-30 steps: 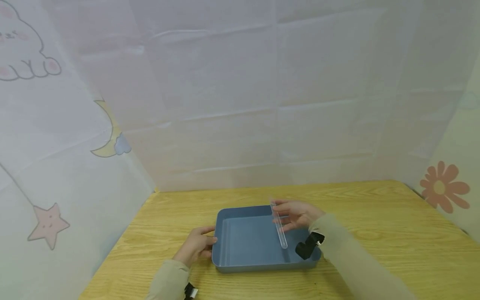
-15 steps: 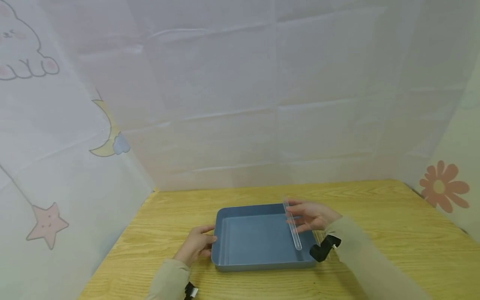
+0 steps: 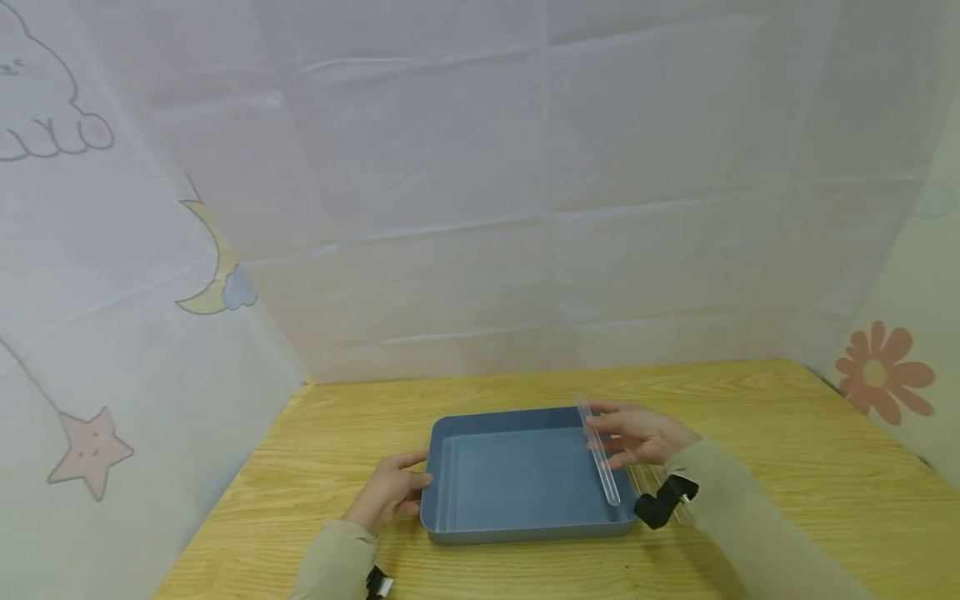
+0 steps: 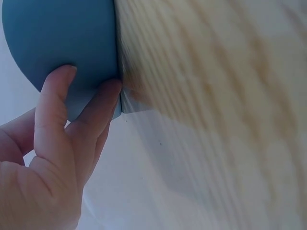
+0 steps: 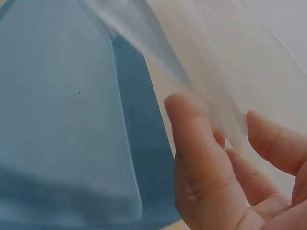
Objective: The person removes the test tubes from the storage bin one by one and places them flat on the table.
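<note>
A shallow blue-grey tray lies on the wooden table. At its left side, my left hand holds the wall, the thumb near the rim; in the left wrist view, two fingertips press the outer wall of the tray. Over the tray's right end, my right hand pinches a clear plastic piece, like a shallow box, by its edge. Its narrow side slants toward me with rounded ends. The right wrist view shows the clear plastic between thumb and fingers; its far part is cut off.
The wooden table reaches back to a creased pale cloth wall. Printed cloth with a star hangs on the left and one with a flower on the right. A black wrist mount overlaps the tray's right front corner.
My right hand has moved to the right with the clear plastic box-like piece, from over the tray toward its right end. The left hand and the tray have stayed in place.
</note>
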Action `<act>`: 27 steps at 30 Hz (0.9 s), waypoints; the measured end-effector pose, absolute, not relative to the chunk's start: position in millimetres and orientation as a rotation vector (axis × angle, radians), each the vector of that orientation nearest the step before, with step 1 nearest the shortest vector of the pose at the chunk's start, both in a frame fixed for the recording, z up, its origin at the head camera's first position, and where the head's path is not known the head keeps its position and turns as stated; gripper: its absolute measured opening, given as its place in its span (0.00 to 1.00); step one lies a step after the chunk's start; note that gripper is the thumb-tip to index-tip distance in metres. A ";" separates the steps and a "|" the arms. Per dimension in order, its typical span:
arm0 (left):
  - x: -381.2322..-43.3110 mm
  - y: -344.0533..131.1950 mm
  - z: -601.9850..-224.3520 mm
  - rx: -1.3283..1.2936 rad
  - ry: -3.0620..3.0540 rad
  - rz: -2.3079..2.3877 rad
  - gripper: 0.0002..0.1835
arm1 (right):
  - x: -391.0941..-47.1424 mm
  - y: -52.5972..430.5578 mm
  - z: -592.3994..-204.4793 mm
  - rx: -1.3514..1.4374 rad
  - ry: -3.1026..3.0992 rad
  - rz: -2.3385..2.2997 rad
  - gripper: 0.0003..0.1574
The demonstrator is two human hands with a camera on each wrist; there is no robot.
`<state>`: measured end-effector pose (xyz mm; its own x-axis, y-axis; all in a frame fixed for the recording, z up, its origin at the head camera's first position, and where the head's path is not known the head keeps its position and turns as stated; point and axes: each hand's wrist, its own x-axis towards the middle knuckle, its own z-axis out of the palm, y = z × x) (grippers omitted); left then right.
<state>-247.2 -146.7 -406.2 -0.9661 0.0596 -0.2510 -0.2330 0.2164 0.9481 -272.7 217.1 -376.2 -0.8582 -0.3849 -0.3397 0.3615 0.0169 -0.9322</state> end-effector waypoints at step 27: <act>-247.4 -146.2 -405.2 -0.187 2.251 1.821 0.26 | -265.3 254.7 -381.3 0.015 1.768 -1.967 0.46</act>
